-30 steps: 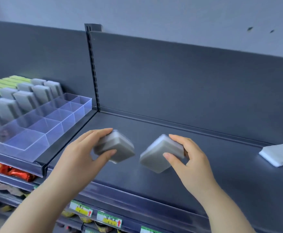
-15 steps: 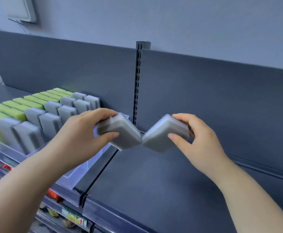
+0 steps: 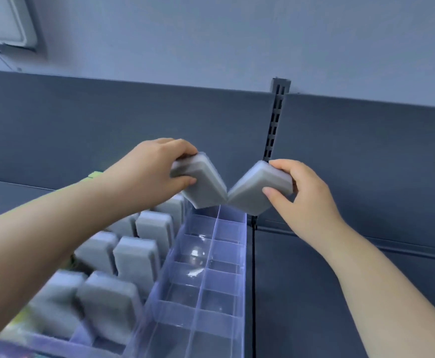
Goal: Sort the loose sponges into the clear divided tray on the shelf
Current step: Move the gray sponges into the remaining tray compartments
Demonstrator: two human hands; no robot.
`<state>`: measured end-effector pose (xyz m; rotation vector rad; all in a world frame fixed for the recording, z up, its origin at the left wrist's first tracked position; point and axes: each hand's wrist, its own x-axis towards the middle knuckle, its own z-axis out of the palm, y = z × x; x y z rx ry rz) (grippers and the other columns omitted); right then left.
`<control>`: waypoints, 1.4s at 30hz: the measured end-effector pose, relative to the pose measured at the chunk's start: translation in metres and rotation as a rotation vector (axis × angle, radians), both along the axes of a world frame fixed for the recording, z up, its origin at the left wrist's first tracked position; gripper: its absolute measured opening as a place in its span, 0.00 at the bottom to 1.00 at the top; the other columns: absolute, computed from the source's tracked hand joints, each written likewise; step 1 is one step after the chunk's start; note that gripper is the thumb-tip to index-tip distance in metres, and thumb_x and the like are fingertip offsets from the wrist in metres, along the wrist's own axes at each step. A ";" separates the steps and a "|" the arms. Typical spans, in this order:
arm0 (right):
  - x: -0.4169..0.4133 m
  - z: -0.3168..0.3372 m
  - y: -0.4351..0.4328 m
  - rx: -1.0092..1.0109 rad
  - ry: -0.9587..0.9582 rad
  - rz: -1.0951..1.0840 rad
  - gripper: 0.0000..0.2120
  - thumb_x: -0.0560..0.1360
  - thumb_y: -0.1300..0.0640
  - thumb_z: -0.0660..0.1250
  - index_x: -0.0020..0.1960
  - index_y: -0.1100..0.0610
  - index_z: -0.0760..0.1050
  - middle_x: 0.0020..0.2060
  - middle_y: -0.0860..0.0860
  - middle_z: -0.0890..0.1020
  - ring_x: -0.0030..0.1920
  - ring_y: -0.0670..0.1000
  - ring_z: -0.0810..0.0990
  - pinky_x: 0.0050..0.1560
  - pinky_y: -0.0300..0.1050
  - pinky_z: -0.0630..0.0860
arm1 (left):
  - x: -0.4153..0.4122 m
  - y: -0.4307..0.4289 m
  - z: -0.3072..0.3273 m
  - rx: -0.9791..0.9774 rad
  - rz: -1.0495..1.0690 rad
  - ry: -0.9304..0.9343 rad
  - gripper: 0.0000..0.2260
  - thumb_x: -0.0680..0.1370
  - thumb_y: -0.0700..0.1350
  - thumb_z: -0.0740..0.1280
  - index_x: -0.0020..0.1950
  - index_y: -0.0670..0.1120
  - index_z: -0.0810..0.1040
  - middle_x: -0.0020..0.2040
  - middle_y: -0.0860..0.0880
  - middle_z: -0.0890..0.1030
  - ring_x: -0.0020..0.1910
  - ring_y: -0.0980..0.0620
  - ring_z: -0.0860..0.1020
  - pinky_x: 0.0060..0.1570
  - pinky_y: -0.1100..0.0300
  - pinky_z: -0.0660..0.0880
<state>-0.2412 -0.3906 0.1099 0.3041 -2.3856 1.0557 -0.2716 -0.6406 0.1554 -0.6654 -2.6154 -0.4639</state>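
Sponges pinched corner-down, one in my left hand [image 3: 157, 171], one in my right hand [image 3: 304, 195], ready above empty tray [image 3: 211, 275] cells.

- Left hand [image 3: 149, 174] pinches a grey sponge [image 3: 203, 186], tilted.
- Right hand [image 3: 301, 195] pinches a second grey sponge [image 3: 256, 188], tilted the other way; lower corners touch.
- Both sponges above far end of clear divided tray [image 3: 239, 267].
- Right two columns empty; grey sponges standing upright in the left compartments [image 3: 136, 257].
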 end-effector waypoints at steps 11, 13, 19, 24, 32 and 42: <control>-0.043 -0.010 -0.039 0.224 -0.142 -0.136 0.19 0.76 0.58 0.63 0.66 0.49 0.67 0.62 0.43 0.69 0.55 0.41 0.66 0.54 0.36 0.63 | -0.088 -0.003 -0.033 -0.212 -0.118 -0.125 0.19 0.75 0.50 0.67 0.66 0.50 0.71 0.57 0.49 0.76 0.58 0.49 0.72 0.56 0.56 0.70; -0.046 -0.011 -0.041 0.236 -0.167 -0.144 0.19 0.76 0.58 0.62 0.66 0.49 0.67 0.62 0.43 0.69 0.55 0.41 0.66 0.53 0.36 0.62 | -0.095 -0.001 -0.040 -0.227 -0.142 -0.141 0.20 0.76 0.50 0.66 0.66 0.50 0.71 0.57 0.50 0.76 0.59 0.50 0.71 0.57 0.56 0.70; -0.052 -0.016 -0.044 0.252 -0.217 -0.152 0.19 0.77 0.58 0.62 0.67 0.49 0.67 0.63 0.42 0.69 0.55 0.40 0.66 0.53 0.35 0.62 | -0.107 0.007 -0.053 -0.318 -0.189 -0.185 0.17 0.76 0.51 0.66 0.63 0.48 0.73 0.53 0.49 0.77 0.56 0.48 0.73 0.54 0.53 0.72; -0.055 -0.022 -0.043 0.256 -0.238 -0.157 0.19 0.77 0.58 0.62 0.67 0.49 0.67 0.64 0.42 0.68 0.56 0.39 0.65 0.55 0.34 0.62 | -0.114 0.018 -0.061 -0.403 -0.192 -0.229 0.15 0.75 0.51 0.67 0.59 0.46 0.75 0.52 0.49 0.77 0.53 0.47 0.74 0.51 0.53 0.74; -0.064 -0.026 -0.040 0.269 -0.251 -0.121 0.19 0.77 0.58 0.63 0.67 0.50 0.67 0.64 0.43 0.69 0.56 0.40 0.66 0.55 0.35 0.63 | -0.120 0.031 -0.071 -0.486 -0.145 -0.334 0.17 0.74 0.50 0.68 0.61 0.46 0.75 0.54 0.46 0.78 0.52 0.44 0.76 0.51 0.51 0.76; -0.077 -0.030 -0.040 0.284 -0.274 -0.062 0.19 0.77 0.59 0.62 0.67 0.51 0.67 0.64 0.43 0.69 0.62 0.44 0.68 0.57 0.34 0.61 | -0.123 0.033 -0.072 -0.510 -0.135 -0.320 0.17 0.74 0.52 0.68 0.60 0.47 0.75 0.52 0.47 0.78 0.51 0.45 0.76 0.49 0.54 0.76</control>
